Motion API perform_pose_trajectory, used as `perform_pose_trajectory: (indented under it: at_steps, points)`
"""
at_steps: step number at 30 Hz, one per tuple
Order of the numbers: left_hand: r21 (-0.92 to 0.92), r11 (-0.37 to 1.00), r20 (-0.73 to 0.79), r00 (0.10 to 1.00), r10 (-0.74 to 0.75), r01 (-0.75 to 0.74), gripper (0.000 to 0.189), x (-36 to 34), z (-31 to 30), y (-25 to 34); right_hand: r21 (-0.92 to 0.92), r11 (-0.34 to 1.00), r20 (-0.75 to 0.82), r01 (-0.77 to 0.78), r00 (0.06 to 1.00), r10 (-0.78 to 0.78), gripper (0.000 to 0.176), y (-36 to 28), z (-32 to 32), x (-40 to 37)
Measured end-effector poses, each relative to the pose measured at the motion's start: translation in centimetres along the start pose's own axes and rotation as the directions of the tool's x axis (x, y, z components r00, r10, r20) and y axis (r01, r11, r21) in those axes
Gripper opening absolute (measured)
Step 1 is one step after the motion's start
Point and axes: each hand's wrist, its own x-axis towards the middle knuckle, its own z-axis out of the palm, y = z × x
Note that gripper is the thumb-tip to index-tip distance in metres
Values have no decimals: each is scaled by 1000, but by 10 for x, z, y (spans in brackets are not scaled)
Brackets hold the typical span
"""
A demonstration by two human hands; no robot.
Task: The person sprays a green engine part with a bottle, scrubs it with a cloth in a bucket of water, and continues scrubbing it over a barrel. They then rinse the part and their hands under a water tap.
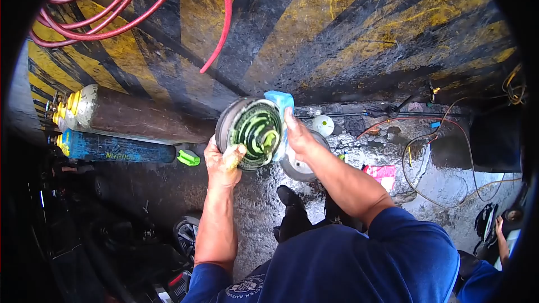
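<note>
My left hand (pixel 223 164) grips the lower left edge of a round, hollow metal part (pixel 259 129), its thumb over the rim. The part is tilted in front of me; its ringed inside is wet and streaked with green and white suds. My right hand (pixel 298 137) presses a light blue cloth or sponge (pixel 279 100) against the right side of the rim. Its fingers are partly hidden behind the blue piece. Below and behind my right hand, a grey metal disc (pixel 298 169) lies on the floor, partly covered by my forearm.
Gas cylinders (pixel 140 113) lie at left, near a bright green object (pixel 188 157). A red hose (pixel 224 17) hangs against the striped wall (pixel 337 28). A white round container (pixel 323 125), a pink packet (pixel 382 177) and cables (pixel 412 179) are at right. Another person's arm (pixel 501 238) shows lower right.
</note>
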Motion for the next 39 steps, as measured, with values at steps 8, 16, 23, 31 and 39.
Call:
perform_pose_trajectory:
  at_steps: [8, 16, 23, 31, 39]
  points:
    - [715, 681, 206, 978, 8, -156, 47, -8, 0, 15, -643, -238, 676, 728, 685, 270, 48, -105, 76, 12]
    - [103, 994, -20, 1000, -18, 20, 44, -22, -2, -7, -348, 936, 22, -58, 997, 70, 61, -6, -44, 10]
    - [-82, 996, -31, 999, 35, -37, 58, -27, 7, -24, 25, 992, -76, 120, 990, -117, 57, 20, -24, 3]
    - [-161, 976, 45, 989, -139, 145, 57, -20, 15, -4, -736, 180, 677, 653, 712, 185, 56, -116, 41, 42]
    - [-272, 953, -8, 990, -142, 135, 40, -30, 11, -44, -868, 398, 343, 297, 938, 45, 54, -73, -27, 28]
